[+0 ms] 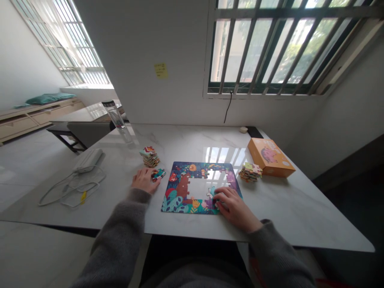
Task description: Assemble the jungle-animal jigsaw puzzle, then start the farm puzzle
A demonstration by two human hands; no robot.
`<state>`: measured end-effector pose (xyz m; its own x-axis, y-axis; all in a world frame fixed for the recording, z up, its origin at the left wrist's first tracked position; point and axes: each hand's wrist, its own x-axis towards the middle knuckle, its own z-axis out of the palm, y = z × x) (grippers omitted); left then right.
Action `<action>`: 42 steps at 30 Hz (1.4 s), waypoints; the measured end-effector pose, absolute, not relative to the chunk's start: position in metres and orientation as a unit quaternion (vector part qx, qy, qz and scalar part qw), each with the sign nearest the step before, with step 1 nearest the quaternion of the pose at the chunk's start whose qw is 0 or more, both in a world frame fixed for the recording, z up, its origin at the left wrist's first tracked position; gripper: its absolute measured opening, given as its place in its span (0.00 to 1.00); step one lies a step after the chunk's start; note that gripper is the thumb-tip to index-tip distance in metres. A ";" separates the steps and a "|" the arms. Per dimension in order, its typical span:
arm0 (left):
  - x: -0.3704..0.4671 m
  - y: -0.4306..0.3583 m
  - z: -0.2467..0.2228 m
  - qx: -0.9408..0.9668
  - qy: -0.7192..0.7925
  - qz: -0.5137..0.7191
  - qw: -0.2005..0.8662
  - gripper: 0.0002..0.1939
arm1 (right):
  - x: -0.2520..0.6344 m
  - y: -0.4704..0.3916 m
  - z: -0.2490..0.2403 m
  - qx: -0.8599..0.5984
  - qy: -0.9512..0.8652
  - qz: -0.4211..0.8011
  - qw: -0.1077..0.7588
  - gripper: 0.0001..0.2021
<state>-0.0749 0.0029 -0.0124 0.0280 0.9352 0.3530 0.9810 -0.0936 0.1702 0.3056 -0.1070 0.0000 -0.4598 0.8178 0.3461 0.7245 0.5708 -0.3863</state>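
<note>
A glossy white worktop [186, 140] under a barred window [264, 52] carries the partly assembled jigsaw puzzle [183, 186] before you. Its pieces should be light, stiff and slide easily; pinch opposite edges. Your left hand [145, 180] touches loose pieces [159, 174]; your right hand [235, 206] bends over the puzzle's right side, hiding part of it. Whether either hand's fingers grip anything, I can't tell. A left stack [151, 158] and right stack [251, 172] flank it; the orange box [268, 158] stands beyond.

far: plain white wall [180, 36] | far right: metal-barred rectangular window [244, 52] glows with daylight | far left: white-curtained barred window [72, 40], low cream drawer unit [45, 116] | left: glossy pale floor [30, 156]
</note>
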 end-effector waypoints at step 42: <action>-0.067 -0.001 -0.013 -0.736 -0.615 -0.283 0.017 0.14 | 0.307 -0.106 -0.001 -0.449 -0.847 0.105 0.265 0.10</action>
